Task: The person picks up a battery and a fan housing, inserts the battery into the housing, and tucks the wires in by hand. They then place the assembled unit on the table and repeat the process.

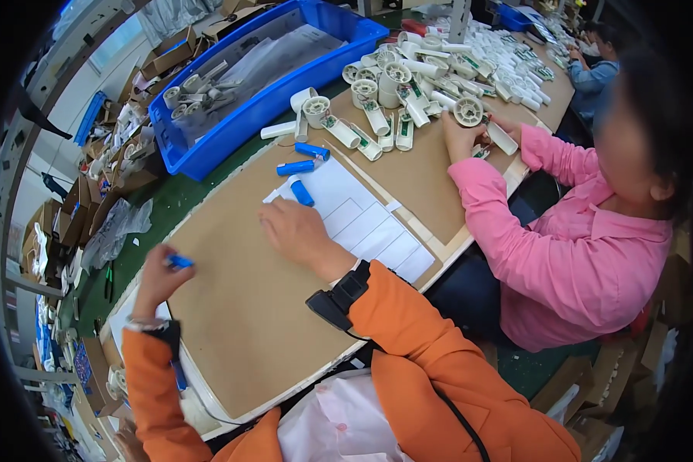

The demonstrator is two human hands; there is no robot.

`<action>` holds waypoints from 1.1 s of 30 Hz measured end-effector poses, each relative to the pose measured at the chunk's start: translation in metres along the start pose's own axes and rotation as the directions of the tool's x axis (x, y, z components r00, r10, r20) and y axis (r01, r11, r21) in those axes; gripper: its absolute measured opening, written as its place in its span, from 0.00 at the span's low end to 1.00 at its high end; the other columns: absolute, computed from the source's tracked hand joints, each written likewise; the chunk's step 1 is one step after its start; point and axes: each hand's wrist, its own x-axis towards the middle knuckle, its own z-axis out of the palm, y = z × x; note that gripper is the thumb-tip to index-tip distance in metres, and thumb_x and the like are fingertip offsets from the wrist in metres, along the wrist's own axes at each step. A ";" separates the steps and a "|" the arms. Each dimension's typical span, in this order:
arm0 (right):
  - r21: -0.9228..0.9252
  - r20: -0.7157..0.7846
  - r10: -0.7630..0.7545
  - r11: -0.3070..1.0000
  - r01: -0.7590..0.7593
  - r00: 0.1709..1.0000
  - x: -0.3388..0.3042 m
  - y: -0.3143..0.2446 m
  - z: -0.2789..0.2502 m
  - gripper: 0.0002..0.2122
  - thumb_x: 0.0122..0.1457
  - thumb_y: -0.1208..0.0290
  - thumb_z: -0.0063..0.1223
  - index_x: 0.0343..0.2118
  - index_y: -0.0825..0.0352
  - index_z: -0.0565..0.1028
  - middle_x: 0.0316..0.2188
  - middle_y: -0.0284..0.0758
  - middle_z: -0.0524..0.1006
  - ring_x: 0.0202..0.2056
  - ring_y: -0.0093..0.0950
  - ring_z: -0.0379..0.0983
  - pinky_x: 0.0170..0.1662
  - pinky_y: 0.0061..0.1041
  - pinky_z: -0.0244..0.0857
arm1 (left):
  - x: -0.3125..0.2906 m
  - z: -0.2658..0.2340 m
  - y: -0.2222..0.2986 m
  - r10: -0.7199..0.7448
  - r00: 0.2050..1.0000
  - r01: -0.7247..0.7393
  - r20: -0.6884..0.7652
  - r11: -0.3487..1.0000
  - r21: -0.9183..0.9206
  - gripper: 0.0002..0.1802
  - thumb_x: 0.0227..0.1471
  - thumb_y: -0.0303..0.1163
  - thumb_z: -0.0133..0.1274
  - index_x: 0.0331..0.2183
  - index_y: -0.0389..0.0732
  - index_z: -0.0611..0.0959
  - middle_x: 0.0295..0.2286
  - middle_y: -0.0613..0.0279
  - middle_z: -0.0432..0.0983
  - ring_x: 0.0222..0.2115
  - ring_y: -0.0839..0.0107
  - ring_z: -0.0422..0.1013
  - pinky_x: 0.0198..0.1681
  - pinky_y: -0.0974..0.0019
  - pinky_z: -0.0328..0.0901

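At the left side of the brown board [239, 339], my left hand [159, 279] is raised with its fingers closed around a small blue cylinder [180, 262], which looks like a battery cell. My right hand [294, 229] hovers over the board's far part, fingers loosely apart and holding nothing that I can see. Just beyond its fingertips lies a blue cylinder [301, 192], by the corner of a white paper sheet [377, 235] with printed boxes. Two more cylinders, one blue [295, 168] and another blue [313, 151], rest farther back.
A large blue bin [266, 100] with plastic bags and white parts stands at the far left. White round-headed housings [366, 92] are heaped at the back. On the right, a co-worker in a pink shirt [562, 231] handles a white housing [470, 112]. Cardboard boxes [92, 200] crowd the left.
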 end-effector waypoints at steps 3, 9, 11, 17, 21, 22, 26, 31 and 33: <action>-0.101 0.394 0.064 0.995 -0.026 0.917 0.000 0.001 -0.003 0.11 0.52 0.75 0.52 0.39 0.65 0.74 0.36 0.40 0.75 0.37 0.41 0.73 0.34 0.36 0.68 | 0.025 0.045 0.082 -0.005 0.996 0.024 0.094 0.979 -0.205 0.35 0.35 0.44 0.70 0.42 0.37 0.74 0.38 0.54 0.72 0.34 0.69 0.72 0.36 0.65 0.69; -0.188 -0.255 0.071 0.975 -0.122 0.964 0.005 0.012 0.003 0.11 0.51 0.76 0.53 0.39 0.67 0.74 0.41 0.41 0.75 0.41 0.42 0.72 0.38 0.39 0.67 | 0.060 0.117 0.139 0.114 0.991 -0.023 0.072 0.668 -0.744 0.32 0.50 0.36 0.63 0.52 0.35 0.69 0.47 0.53 0.71 0.45 0.66 0.71 0.47 0.64 0.68; -0.324 -0.459 -0.092 0.943 -0.070 0.884 0.009 0.009 -0.006 0.11 0.51 0.76 0.53 0.39 0.67 0.75 0.45 0.41 0.74 0.44 0.43 0.71 0.43 0.40 0.66 | 0.059 0.121 0.146 0.185 0.983 -0.087 0.001 0.464 -0.882 0.31 0.53 0.33 0.60 0.55 0.35 0.67 0.49 0.52 0.70 0.48 0.65 0.70 0.50 0.63 0.68; -0.068 -0.144 -0.043 0.997 0.033 0.989 0.000 0.014 0.002 0.12 0.51 0.75 0.54 0.40 0.67 0.76 0.48 0.42 0.72 0.48 0.43 0.69 0.49 0.40 0.63 | 0.019 0.110 0.134 0.194 0.981 -0.039 0.026 0.322 -0.946 0.28 0.61 0.29 0.48 0.60 0.36 0.61 0.54 0.51 0.66 0.52 0.64 0.68 0.54 0.62 0.66; -0.086 -0.147 -0.055 0.995 0.042 0.988 -0.002 0.024 0.010 0.11 0.52 0.75 0.54 0.39 0.67 0.75 0.45 0.42 0.73 0.47 0.41 0.70 0.48 0.39 0.64 | -0.045 0.084 0.129 0.167 0.986 -0.062 -0.026 0.212 -0.975 0.26 0.61 0.29 0.48 0.59 0.36 0.64 0.53 0.52 0.67 0.50 0.66 0.70 0.53 0.63 0.67; -0.075 -0.174 -0.074 0.995 0.062 0.982 -0.002 0.020 0.011 0.11 0.52 0.75 0.53 0.40 0.66 0.75 0.45 0.41 0.73 0.46 0.41 0.70 0.47 0.39 0.64 | -0.060 0.078 0.121 0.151 0.985 -0.111 -0.087 0.155 -0.982 0.25 0.61 0.29 0.48 0.58 0.37 0.65 0.52 0.53 0.69 0.46 0.69 0.71 0.50 0.65 0.67; -0.005 -0.255 -0.080 0.997 0.081 0.964 0.006 0.004 -0.006 0.10 0.54 0.75 0.52 0.40 0.66 0.75 0.43 0.41 0.74 0.45 0.41 0.71 0.46 0.40 0.65 | -0.072 0.091 0.069 0.121 0.965 -0.220 -0.233 -0.108 -0.970 0.23 0.62 0.30 0.47 0.57 0.38 0.67 0.48 0.58 0.71 0.38 0.75 0.70 0.43 0.71 0.67; -0.162 -0.268 0.129 0.971 -0.176 0.955 0.050 0.037 -0.068 0.12 0.54 0.74 0.52 0.42 0.64 0.75 0.37 0.45 0.76 0.42 0.44 0.72 0.45 0.42 0.65 | -0.060 0.094 0.045 0.019 0.967 -0.243 -0.253 -0.216 -0.946 0.22 0.62 0.31 0.48 0.56 0.40 0.68 0.45 0.64 0.72 0.31 0.81 0.67 0.37 0.76 0.64; -0.285 -0.252 0.054 0.950 -0.127 0.966 0.063 0.071 -0.071 0.12 0.53 0.74 0.52 0.42 0.64 0.75 0.37 0.44 0.76 0.42 0.45 0.72 0.45 0.42 0.66 | -0.059 0.098 0.040 0.017 0.967 -0.243 -0.254 -0.231 -0.942 0.21 0.62 0.31 0.48 0.56 0.40 0.69 0.44 0.64 0.72 0.31 0.81 0.66 0.37 0.76 0.64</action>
